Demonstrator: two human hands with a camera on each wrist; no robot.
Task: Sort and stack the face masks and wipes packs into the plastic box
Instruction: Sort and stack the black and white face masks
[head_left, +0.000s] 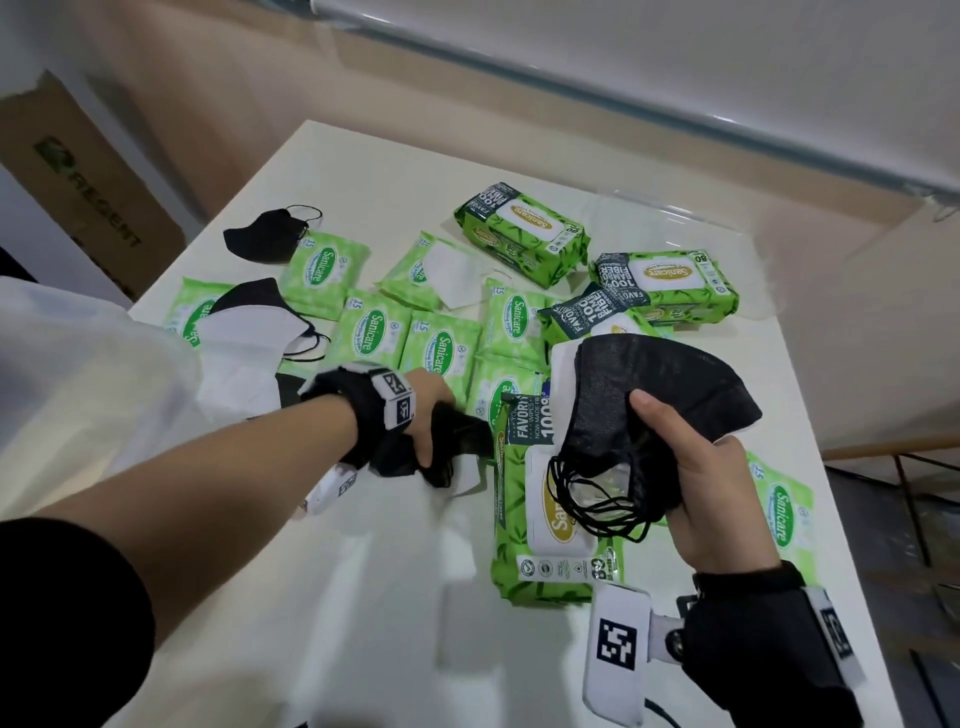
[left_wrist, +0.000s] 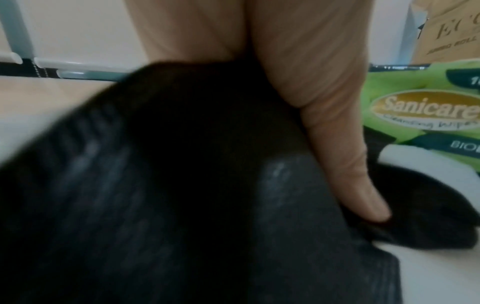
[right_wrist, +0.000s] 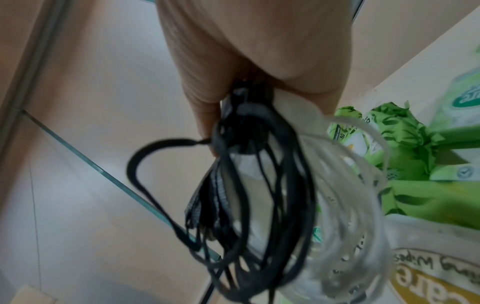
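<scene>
The right hand grips a stack of black masks, thumb curled over it; the stack's long axis runs toward 1 o'clock, ear loops hanging toward 7. The left hand clutches another black mask against the table.

A white table stands by a wall — a brown cardboard box off its left side.
</scene>
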